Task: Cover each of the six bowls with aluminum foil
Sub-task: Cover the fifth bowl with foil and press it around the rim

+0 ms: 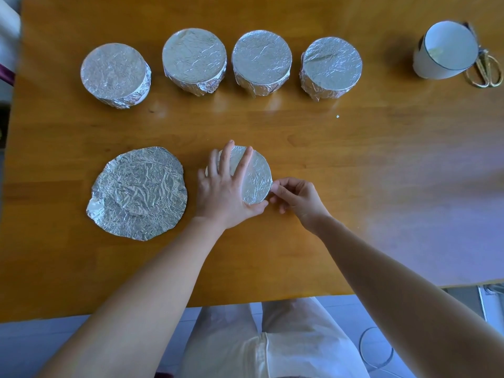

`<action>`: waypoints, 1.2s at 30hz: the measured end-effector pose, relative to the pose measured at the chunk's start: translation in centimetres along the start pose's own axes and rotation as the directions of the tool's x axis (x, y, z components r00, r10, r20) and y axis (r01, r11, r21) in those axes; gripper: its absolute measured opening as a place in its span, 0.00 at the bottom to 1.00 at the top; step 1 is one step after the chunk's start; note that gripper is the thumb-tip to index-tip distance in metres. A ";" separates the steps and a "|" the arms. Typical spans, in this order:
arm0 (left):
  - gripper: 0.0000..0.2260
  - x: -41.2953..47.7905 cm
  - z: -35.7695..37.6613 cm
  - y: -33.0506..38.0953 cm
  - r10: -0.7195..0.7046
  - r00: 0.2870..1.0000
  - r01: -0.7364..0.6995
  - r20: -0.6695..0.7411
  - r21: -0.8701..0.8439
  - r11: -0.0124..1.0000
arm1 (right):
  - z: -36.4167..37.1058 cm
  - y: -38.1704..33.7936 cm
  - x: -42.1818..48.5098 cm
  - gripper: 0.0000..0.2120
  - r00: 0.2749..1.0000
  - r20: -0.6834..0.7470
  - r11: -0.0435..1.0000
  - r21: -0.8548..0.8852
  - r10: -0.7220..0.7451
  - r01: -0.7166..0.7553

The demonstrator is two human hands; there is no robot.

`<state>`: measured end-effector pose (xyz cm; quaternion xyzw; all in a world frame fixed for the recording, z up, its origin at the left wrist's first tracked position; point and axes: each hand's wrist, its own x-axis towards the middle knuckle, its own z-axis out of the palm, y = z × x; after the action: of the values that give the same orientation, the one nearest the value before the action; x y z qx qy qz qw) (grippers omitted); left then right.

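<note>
While crinkled foil already caps it in a flat circle, the fifth bowl (259,175) sits mid-table (354,159). I see the left hand (223,192) pressing its top, fingers straight and spread; the right hand (297,197) pinches the foil at its rim. A loose wrinkled foil disc (140,192) lies leftward, four foil-capped bowls (195,54) line the far edge, and a bare white bowl (447,54) stands at the far right corner.

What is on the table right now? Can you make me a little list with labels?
Finished: four covered bowls, back row
Being wrapped: near bowl
Left hand: presses flat on its foil top
Right hand: pinches foil at its rim
Spare: loose foil sheet, left of the hands
Still bare: white bowl, far right, beside scissors
Table: wooden
</note>
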<state>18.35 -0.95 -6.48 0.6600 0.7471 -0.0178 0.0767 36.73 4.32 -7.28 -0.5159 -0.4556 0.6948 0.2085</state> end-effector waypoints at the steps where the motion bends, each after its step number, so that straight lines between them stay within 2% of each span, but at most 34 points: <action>1: 0.50 0.0 0.0 0.0 0.000 1.000 0.000 -0.003 0.001 1.000 | 0.0 0.0 0.1 0.09 1.000 0.009 1.000 0.006 0.020 -0.020; 6: 0.51 0.0 0.1 0.0 0.002 1.000 -0.002 -0.001 0.004 1.000 | 0.2 -0.1 0.3 0.09 0.996 0.017 0.994 0.069 0.089 -0.090; 9: 0.51 0.0 -0.1 0.0 -0.005 1.000 0.005 -0.003 0.002 1.000 | 0.7 -0.3 0.1 0.06 0.993 -0.034 0.986 0.122 0.117 -0.112; 12: 0.51 0.0 -0.1 0.2 -0.013 1.000 0.013 -0.006 -0.006 1.000 | 0.9 -0.3 0.0 0.05 0.982 -0.127 0.987 0.100 0.141 -0.129; 17: 0.51 0.0 0.0 0.3 -0.021 1.000 0.021 -0.017 -0.004 1.000 | 1.7 -0.2 -0.5 0.04 0.978 -0.192 0.996 0.032 0.088 -0.083; 20: 0.52 0.0 0.0 0.5 -0.034 0.999 0.034 -0.007 -0.005 0.999 | 2.2 -0.2 -1.1 0.06 0.974 -0.223 0.998 0.058 0.051 -0.039; 24: 0.51 0.0 0.0 0.7 -0.079 0.997 0.079 -0.020 -0.024 0.997 | 2.4 -0.3 -1.5 0.10 0.982 -0.187 0.999 0.049 0.032 -0.023; 27: 0.53 0.0 -0.2 1.0 -0.125 0.992 0.124 -0.009 -0.033 0.992 | 2.7 -1.1 -0.9 0.08 0.975 -0.213 0.997 0.056 0.061 -0.050; 32: 0.57 -0.3 -0.5 1.1 -0.178 0.984 0.180 0.026 -0.123 0.976 | 2.6 -2.0 0.3 0.05 0.980 -0.190 0.998 0.002 0.062 -0.063; 36: 0.62 -1.3 -0.5 0.4 -0.209 0.978 0.203 0.013 -0.304 0.931 | 2.6 -2.9 1.3 0.05 0.989 -0.137 0.996 -0.052 0.059 -0.067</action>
<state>18.89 -2.16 -5.80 0.5583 0.8069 0.0957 0.1674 33.39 5.69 -5.42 -0.5815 -0.4432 0.6516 0.2021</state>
